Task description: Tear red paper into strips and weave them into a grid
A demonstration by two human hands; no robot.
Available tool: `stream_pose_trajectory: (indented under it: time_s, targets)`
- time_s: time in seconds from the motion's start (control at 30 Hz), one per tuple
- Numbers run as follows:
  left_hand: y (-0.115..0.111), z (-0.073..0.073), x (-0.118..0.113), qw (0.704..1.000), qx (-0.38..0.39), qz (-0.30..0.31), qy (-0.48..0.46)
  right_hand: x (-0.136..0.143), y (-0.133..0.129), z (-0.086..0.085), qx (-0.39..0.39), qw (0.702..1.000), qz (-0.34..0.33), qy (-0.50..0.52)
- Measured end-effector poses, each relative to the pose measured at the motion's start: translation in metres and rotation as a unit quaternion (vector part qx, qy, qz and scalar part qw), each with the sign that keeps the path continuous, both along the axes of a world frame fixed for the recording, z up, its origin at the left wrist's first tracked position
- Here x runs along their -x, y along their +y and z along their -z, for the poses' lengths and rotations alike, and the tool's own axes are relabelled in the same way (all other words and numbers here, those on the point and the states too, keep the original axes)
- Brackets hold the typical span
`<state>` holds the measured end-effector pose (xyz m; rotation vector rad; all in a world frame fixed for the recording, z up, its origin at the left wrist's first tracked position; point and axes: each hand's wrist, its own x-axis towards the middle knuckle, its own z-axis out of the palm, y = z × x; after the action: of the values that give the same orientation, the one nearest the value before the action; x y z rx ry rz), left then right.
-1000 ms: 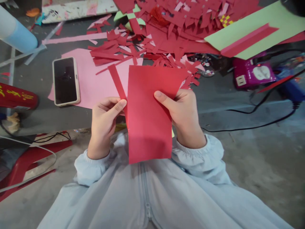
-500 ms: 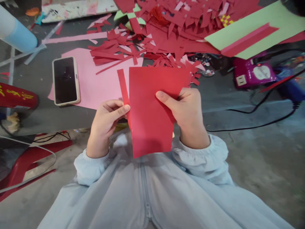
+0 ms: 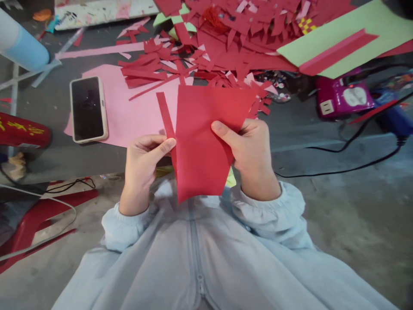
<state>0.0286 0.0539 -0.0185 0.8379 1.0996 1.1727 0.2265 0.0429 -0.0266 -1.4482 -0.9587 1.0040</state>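
A red paper sheet (image 3: 203, 142) hangs in front of my jacket, its lower part tilted away. My right hand (image 3: 251, 146) grips its right side, thumb on the front and fingers behind. At the left edge my left hand (image 3: 145, 159) pinches a narrow red strip (image 3: 165, 114) between thumb and fingers. The strip stands apart from the sheet at the top and meets its edge lower down. Whether the two are joined there I cannot tell. Behind them pink paper (image 3: 135, 107) lies on the table, partly under a phone (image 3: 87, 110).
Red paper scraps (image 3: 226, 47) cover the table's back middle. Green paper (image 3: 342, 38) and a purple power socket (image 3: 345, 99) are at the right, with black cables. A red can (image 3: 24, 130) and a blue-white bottle (image 3: 24, 41) stand left.
The red sheet's lower edge has risen and its face has tilted and bent slightly. Both hands keep their hold, and my right hand has shifted a little to the left.
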Motion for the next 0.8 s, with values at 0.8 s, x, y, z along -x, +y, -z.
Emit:
stream_pose_trajectory:
  time_s: [0.8]
  targets:
    - [0.002,-0.003,0.008,0.996,0.077,0.039,0.01,-0.001,-0.001,0.002,0.025,0.999,-0.022,0.027]
